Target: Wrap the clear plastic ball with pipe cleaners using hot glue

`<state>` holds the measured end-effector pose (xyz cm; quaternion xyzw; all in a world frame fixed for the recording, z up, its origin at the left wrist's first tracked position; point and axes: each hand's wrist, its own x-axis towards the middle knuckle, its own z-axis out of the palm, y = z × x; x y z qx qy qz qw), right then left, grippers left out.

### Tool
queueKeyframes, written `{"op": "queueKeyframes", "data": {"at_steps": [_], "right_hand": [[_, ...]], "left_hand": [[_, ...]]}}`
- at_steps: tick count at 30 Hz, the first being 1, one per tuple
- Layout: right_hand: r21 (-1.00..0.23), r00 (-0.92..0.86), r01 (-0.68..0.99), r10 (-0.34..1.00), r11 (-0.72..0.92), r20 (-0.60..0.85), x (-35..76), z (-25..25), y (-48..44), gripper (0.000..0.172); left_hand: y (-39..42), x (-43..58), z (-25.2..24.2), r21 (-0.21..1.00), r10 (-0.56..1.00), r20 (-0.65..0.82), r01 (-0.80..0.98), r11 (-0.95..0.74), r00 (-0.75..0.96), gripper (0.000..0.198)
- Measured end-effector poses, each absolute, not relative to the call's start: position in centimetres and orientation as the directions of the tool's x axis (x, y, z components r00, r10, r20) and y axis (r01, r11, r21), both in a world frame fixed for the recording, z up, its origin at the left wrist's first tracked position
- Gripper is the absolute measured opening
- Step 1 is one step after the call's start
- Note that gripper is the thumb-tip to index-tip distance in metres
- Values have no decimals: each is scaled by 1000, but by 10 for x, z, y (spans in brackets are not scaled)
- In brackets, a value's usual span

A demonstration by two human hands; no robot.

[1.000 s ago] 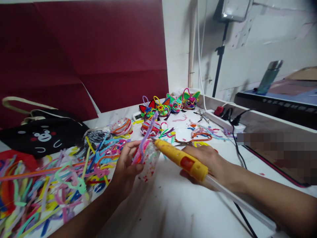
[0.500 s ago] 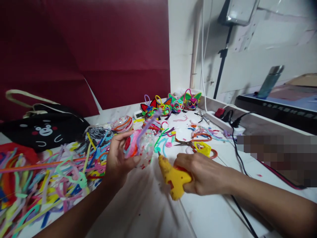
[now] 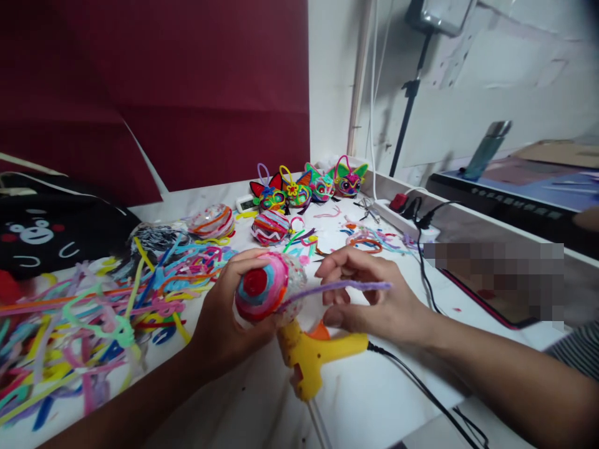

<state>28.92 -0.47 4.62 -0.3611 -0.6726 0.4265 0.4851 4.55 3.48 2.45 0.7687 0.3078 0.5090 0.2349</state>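
My left hand (image 3: 234, 305) is wrapped round a clear plastic ball (image 3: 271, 284) partly covered with coils of red, blue, pink and orange pipe cleaner. From the ball a loose purple pipe cleaner (image 3: 341, 285) sticks out to the right, passing in front of my right hand (image 3: 369, 290). That hand is open, its fingers curved and apart, with nothing gripped. Below it a yellow hot glue gun (image 3: 322, 352) lies on the white table (image 3: 253, 405), a clear glue stick coming out of its back end. Its nozzle is hidden behind the ball.
Loose pipe cleaners (image 3: 84, 349) pile up on the left beside a black bag (image 3: 51, 237). Two wrapped balls, one striped (image 3: 270, 227), lie behind. Finished cat-like ornaments (image 3: 322, 184) line the back. A power strip (image 3: 412, 221) and the gun's cord (image 3: 416, 368) are on the right.
My right hand has let go of the glue gun, which now lies on the table. My left hand has turned the ball, so its red centre faces me and the purple pipe cleaner points right.
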Motion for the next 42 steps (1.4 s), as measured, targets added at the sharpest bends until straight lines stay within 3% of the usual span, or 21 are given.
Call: {"op": "queueKeyframes", "data": {"at_steps": [4, 11, 21, 35, 42], "right_hand": [[-930, -237, 35, 907, 365, 347, 290, 47, -4, 28], [-723, -291, 248, 761, 645, 580, 300, 43, 11, 6], [-604, -281, 274, 663, 749, 694, 301, 33, 19, 4], [-764, -311, 192, 777, 616, 548, 298, 36, 15, 7], [-904, -321, 130, 880, 408, 351, 296, 34, 16, 13]], "left_hand": [[34, 47, 25, 644, 701, 643, 278, -713, 309, 56], [32, 44, 23, 605, 657, 633, 267, -750, 410, 60], [26, 43, 24, 522, 583, 579, 290, -802, 570, 67], [29, 39, 21, 570, 547, 494, 223, -791, 676, 75], [29, 36, 19, 585, 525, 476, 192, -788, 706, 75]]}}
